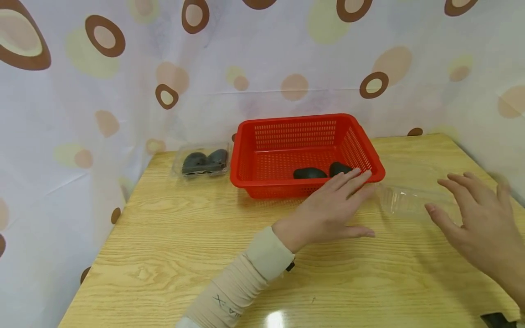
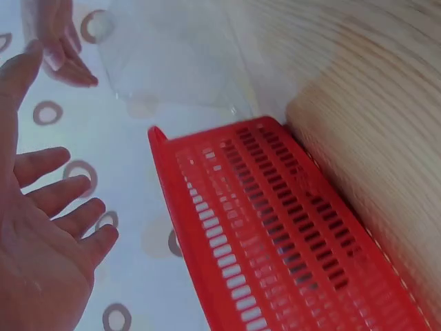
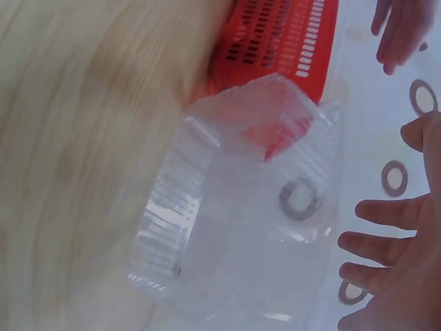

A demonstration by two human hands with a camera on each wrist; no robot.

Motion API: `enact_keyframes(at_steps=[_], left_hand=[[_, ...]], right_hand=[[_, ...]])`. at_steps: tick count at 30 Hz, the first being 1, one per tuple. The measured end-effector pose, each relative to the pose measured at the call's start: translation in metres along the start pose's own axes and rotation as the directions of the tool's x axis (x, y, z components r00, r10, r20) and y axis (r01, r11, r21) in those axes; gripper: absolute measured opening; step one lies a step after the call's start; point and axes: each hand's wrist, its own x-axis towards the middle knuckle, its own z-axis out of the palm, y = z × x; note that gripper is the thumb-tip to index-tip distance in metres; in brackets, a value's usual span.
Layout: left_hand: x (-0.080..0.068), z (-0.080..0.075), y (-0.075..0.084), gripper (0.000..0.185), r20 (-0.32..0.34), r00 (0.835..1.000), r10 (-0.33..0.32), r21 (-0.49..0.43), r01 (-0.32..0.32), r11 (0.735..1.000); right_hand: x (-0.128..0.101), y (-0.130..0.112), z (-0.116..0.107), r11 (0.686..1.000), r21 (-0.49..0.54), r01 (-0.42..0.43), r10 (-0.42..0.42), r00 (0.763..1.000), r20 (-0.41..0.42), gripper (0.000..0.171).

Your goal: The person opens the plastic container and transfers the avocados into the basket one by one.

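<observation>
While both hands hover low over the table, fingers spread:
Left hand (image 1: 328, 212): fingers straight and apart, holding nothing, tips at the near right corner of the red basket (image 1: 303, 152).
Right hand (image 1: 477, 225): fingers apart, relaxed, gripping nothing, blurred.
Clear plastic tray (image 1: 404, 200): empty, lying on the table between the two hands, just beside the basket's right end.
Inside basket: two dark stones (image 1: 310, 173) just beyond the left fingertips.
Far left of left hand: second clear container (image 1: 203, 161) with dark stones, closed or open unclear.
Surface: light wooden table (image 1: 172, 255), glossy.
Room: white curtain (image 1: 262, 59) with brown and tan rings behind.
</observation>
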Motion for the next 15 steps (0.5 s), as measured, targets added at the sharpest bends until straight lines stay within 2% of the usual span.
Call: enact_keyframes(at_steps=[5, 12, 15], left_hand=[[-0.021, -0.003, -0.013, 0.091, -0.019, 0.998, -0.058, 0.014, 0.058, 0.998], [-0.049, -0.010, -0.025, 0.096, 0.056, 0.981, -0.188, -0.038, 0.190, 0.981], [-0.061, -0.012, -0.032, 0.097, 0.054, 0.974, -0.221, -0.054, 0.224, 0.973]], right_hand=[[0.006, -0.018, 0.002, 0.996, 0.064, 0.064, -0.065, 0.998, 0.010, 0.054], [0.015, -0.042, 0.011, 0.986, 0.103, 0.127, -0.136, 0.987, 0.082, 0.063], [0.018, -0.052, 0.016, 0.980, 0.117, 0.159, -0.171, 0.980, 0.106, 0.068]])
